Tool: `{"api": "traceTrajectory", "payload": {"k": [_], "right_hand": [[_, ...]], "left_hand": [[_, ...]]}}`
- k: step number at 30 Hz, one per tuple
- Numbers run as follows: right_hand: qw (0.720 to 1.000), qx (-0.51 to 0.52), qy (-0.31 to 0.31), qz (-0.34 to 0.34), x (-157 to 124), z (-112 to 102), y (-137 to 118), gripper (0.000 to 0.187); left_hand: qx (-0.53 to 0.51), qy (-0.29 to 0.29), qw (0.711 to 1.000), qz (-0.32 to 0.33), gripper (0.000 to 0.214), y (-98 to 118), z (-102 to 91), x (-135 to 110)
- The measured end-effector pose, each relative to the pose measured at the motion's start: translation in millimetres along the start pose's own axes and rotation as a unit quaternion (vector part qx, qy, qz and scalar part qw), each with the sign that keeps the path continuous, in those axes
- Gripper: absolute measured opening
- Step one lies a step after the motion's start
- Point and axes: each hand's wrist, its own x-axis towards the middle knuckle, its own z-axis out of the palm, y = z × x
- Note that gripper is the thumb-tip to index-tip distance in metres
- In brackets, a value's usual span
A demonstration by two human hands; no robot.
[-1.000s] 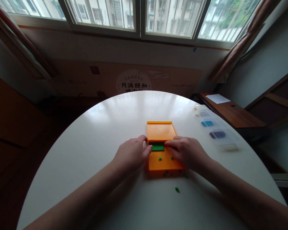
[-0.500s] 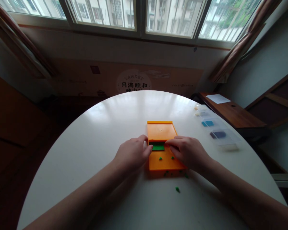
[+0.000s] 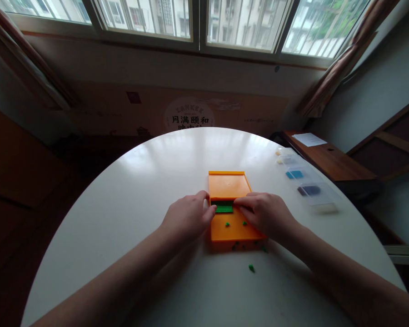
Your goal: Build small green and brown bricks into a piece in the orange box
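Note:
An orange tray (image 3: 229,185) lies on the round white table (image 3: 129,213), with a small green studded plate (image 3: 224,208) in its middle. My left hand (image 3: 187,219) rests at the tray's left edge, fingers curled, fingertips touching the green plate's left end. My right hand (image 3: 264,213) covers the tray's right side, its fingers pinched down at the plate's right end. Whether a bead sits between those fingertips is hidden. Tiny green beads (image 3: 227,224) lie loose on the tray's near half.
One green bead (image 3: 251,268) lies on the table in front of the tray, and a few sit by its near edge. A clear box of coloured beads (image 3: 306,190) stands at the right. A wooden side table (image 3: 327,159) is beyond it.
Almost nothing differs. My right fingertips have crept slightly left along the green plate's far edge. My left hand stays put.

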Motion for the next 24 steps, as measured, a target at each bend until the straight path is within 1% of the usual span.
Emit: {"api": "traceTrajectory", "payload": {"k": [5, 11, 24], "right_hand": [[1.0, 0.005, 0.006, -0.005, 0.3, 1.1, 0.5, 0.021], [1.0, 0.013, 0.013, -0.003, 0.7, 1.2, -0.1, 0.022], [1.0, 0.021, 0.01, -0.001, 0.4, 1.5, 1.0, 0.022]], "left_hand": [[0.0, 0.0, 1.0, 0.0, 0.032, -0.6, 0.2, 0.0], [-0.002, -0.006, 1.0, 0.0, 0.037, -0.3, -0.5, 0.0], [-0.005, 0.0, 1.0, 0.003, 0.034, -0.3, -0.2, -0.2]]}}
